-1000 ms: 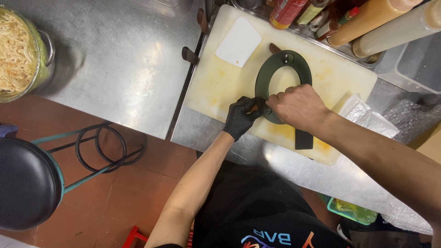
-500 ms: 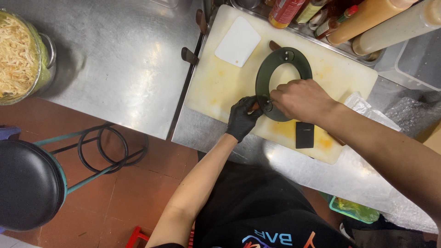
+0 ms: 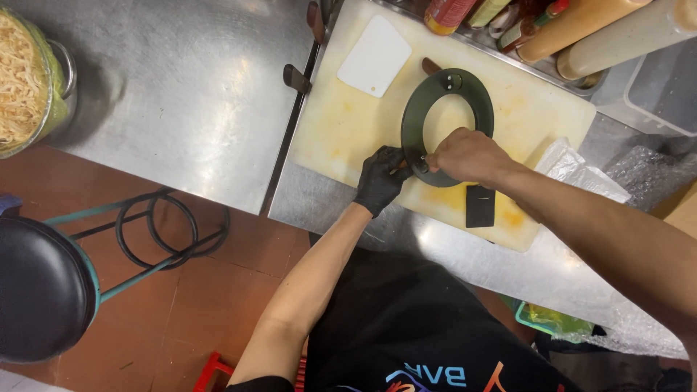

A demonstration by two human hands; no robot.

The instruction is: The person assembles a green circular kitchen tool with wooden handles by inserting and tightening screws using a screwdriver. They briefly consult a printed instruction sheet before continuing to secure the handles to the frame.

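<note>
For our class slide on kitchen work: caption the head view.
Gloved left hand and bare right hand meet at the near rim of a dark ring on a cutting board.

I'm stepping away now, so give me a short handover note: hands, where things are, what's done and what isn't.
Left hand, in a black glove, and bare right hand meet at the near edge of the dark ring, pinching a small part there.
Ring lies flat on the yellow cutting board.
White scraper and a small black card lie on the board, untouched.
The pinched part is too small to identify.
</note>
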